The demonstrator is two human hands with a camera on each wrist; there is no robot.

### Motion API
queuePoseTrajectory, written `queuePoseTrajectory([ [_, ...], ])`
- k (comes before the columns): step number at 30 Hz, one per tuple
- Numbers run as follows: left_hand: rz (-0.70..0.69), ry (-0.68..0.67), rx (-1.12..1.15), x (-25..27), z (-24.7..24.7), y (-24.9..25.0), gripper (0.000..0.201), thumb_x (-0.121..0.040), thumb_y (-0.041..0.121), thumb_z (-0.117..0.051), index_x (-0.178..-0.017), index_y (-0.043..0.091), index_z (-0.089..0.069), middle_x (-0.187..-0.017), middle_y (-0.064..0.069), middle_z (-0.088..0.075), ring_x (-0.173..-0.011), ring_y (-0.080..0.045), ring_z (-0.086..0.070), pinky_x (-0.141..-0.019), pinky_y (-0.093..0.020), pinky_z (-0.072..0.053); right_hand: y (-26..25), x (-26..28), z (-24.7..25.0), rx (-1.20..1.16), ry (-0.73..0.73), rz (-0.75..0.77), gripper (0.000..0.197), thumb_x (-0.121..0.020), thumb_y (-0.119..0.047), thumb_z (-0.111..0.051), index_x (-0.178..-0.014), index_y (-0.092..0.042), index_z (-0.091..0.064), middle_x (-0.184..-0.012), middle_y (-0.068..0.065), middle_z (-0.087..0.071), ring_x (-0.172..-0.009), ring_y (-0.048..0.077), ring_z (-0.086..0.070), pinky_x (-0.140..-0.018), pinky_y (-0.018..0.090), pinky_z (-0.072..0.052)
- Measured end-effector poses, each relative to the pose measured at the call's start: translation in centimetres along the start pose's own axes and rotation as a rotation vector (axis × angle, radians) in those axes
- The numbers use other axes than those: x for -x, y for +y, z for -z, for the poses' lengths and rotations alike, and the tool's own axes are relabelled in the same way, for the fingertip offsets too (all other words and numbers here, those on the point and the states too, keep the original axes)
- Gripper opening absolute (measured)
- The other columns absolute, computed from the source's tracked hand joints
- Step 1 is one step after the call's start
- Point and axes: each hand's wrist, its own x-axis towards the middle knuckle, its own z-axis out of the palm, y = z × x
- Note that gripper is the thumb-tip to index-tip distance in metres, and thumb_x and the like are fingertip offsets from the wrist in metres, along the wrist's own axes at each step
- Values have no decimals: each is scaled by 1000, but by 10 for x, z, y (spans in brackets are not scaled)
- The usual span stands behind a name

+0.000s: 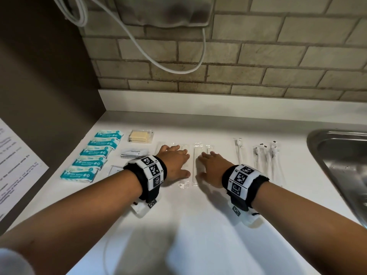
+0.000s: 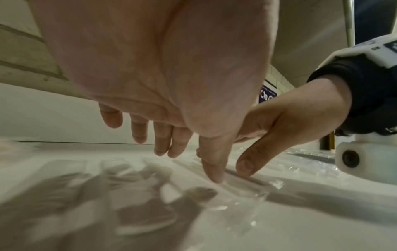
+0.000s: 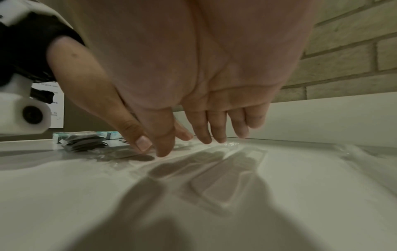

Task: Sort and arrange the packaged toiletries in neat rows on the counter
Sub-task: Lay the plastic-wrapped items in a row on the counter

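Both hands lie flat, side by side, on a row of clear-wrapped white packets (image 1: pixel 193 162) in the middle of the white counter (image 1: pixel 198 225). My left hand (image 1: pixel 174 162) has straight, spread fingers over the left packets. My right hand (image 1: pixel 211 167) covers the packets to the right in the same way. In the left wrist view my left hand (image 2: pixel 163 139) points down and its thumb tip touches a clear packet (image 2: pixel 247 188). In the right wrist view my right hand (image 3: pixel 204 130) rests its fingertips on a clear wrapper (image 3: pixel 225 185). Neither hand holds anything.
Teal wipe packs (image 1: pixel 93 155) form a column at the left. Beside them lie yellowish packets (image 1: pixel 141 135), toothpaste sachets (image 1: pixel 134 152) and a white card. Wrapped toothbrushes (image 1: pixel 258 155) lie to the right, before a steel sink (image 1: pixel 337 155). A white cable hangs along the brick wall.
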Motion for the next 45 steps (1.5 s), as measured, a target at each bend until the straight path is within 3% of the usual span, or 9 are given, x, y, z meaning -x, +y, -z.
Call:
queuePoseTrajectory([
  [3,23,-22,-2,7,-2,-8,69,-90,59,-46,-145,18,-36,-162,0,-18,-150,-24,-6,-116,-46,-8,-11,-2,2,22,-40,15,63,-98,-41,-43,-151,-11,-25,-160,7,-20,-150,30,-5,-120,42,-14],
  [8,0,-23,12,10,-6,-11,70,-90,60,-44,-147,19,-35,-161,3,-19,-150,-23,-7,-116,-45,-8,-20,0,2,-1,-65,-22,55,-99,-33,-40,-147,-6,-31,-153,10,-32,-144,30,-23,-118,39,-23],
  [21,-34,-53,-13,9,-3,-13,61,-91,57,-46,-137,18,-43,-161,0,-19,-149,-26,-10,-115,-46,-11,-21,-2,5,-63,-101,-80,50,-95,-29,-45,-140,-7,-40,-146,8,-39,-140,30,-30,-113,44,-33],
  [28,-41,-5,127,11,1,-31,78,-92,55,-49,-153,12,-23,-162,-7,-14,-149,-23,-13,-120,-39,-17,-30,-2,11,-40,-70,-33,57,-97,-37,-46,-145,-8,-36,-153,9,-34,-143,30,-27,-116,42,-29],
  [31,14,-7,168,15,5,-49,75,-94,49,-50,-152,10,-25,-162,-9,-14,-148,-23,-20,-119,-34,-21,-42,-5,15,-10,-59,4,64,-97,-45,-43,-148,-8,-31,-156,9,-31,-144,31,-24,-117,43,-26],
  [33,39,-37,119,18,6,-62,65,-95,46,-49,-146,9,-35,-158,-10,-25,-141,-27,-34,-114,-35,-31,-52,-10,16,10,-55,31,65,-98,-46,-41,-149,-8,-29,-157,9,-29,-145,31,-23,-118,43,-24],
  [36,32,-43,32,19,5,-76,42,-95,43,-48,-119,10,-53,-137,-10,-50,-116,-27,-54,-97,-40,-46,-65,-18,16,25,-46,56,64,-97,-48,-41,-148,-10,-31,-156,8,-30,-144,30,-24,-117,42,-23],
  [39,-1,-70,-79,17,0,-81,43,-95,45,-45,-118,10,-54,-131,-10,-53,-126,-27,-47,-101,-43,-42,-75,-28,15,39,-62,66,64,-97,-48,-42,-148,-11,-31,-158,7,-27,-147,29,-18,-118,41,-19],
  [45,-40,-92,-145,11,-15,-88,57,-94,50,-45,-133,9,-47,-144,-11,-44,-139,-29,-34,-109,-46,-35,-85,-38,8,68,-81,49,61,-96,-43,-44,-146,-10,-34,-154,8,-32,-144,30,-23,-116,40,-23],
])
